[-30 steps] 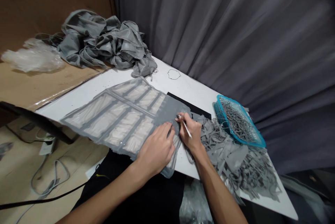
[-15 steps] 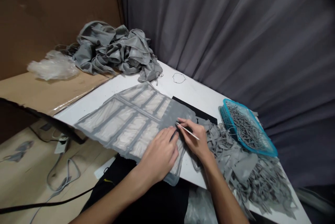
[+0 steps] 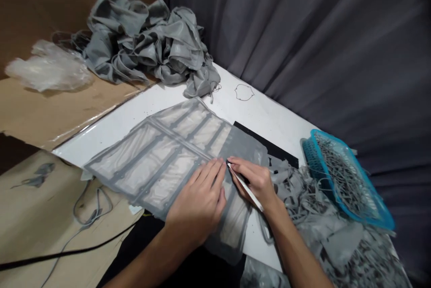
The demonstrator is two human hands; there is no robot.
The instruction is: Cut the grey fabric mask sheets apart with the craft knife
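Sheet [image 3: 177, 144], grey-ribbed with pale see-through panels, lies flat on the white table [image 3: 269, 106] under both hands; its near edge looks to run over the table edge toward the lap. Right hand [image 3: 257, 182] has a slim white tool [image 3: 249, 191] clasped pen-style, pinched near the tip, shaft tilted back toward the wrist. Tip is at the sheet, just beside the left fingertips; whether it touches, can't tell. Left hand [image 3: 202, 202] is palm down, fingers stretched out over the sheet, gripping nothing that shows. Looks like steady-and-work. To do it well, I'd say: press close to the tip so the sheet can't creep, but leave a finger-safe gap, tight right now. Keep the low angle and short pinch, small strokes, ease off near the pale panels; they look thin enough to snag. Mind the overhang, it could drag the sheet. Outward: black board [image 3: 272, 144] partly under the sheet's far side, grey scraps [image 3: 313, 209] right of the right hand, blue basket [image 3: 384, 224] of grey strips [image 3: 346, 173] beyond. Grey heap [image 3: 158, 45] at the far left, clear plastic [image 3: 50, 68] beside it.
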